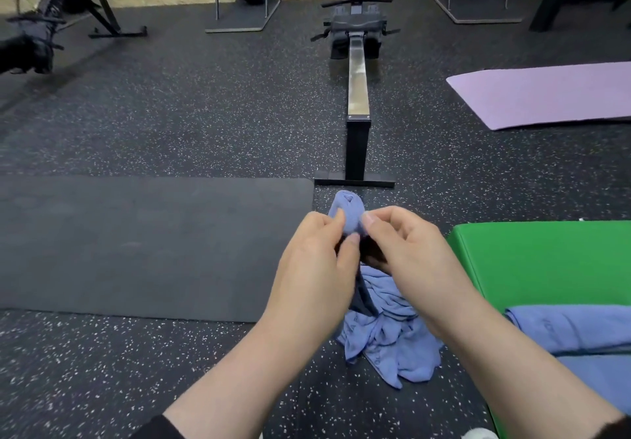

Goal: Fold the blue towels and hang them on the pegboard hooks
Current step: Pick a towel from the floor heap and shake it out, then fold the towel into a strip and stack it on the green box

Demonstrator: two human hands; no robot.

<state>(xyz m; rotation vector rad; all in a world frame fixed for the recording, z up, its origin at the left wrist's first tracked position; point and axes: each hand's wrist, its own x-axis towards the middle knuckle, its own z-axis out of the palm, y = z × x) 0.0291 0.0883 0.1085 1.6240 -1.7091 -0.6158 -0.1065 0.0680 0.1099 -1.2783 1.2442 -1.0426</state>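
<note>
Blue towel, centre-bottom of frame: upper end bunched and lifted between both hands, the rest trailing down in a crumpled heap onto the speckled rubber floor. Bunched end shows above the fingers at mid-frame.

Left hand: thumb and fingers pinching the left side of the bunched end. Right hand: thumb and forefinger pinching the right side; other fingers curled. Hands nearly touching. Judgement: both are hunting for an edge or corner so the cloth can be spread out before folding; folding itself not begun.

Second blue towel, lower right: lies flatter, draped over the edge of a green pad. Folded or merely laid out — cannot tell. The pad may serve as a worktop for folding.

Outward: black mat to the left of the hands; a rowing machine runs up the centre of the frame, its foot just beyond the lifted towel end. Purple mat at upper right. More exercise equipment along the back wall.

No pegboard or hooks in view; hanging step is some way off.
</note>
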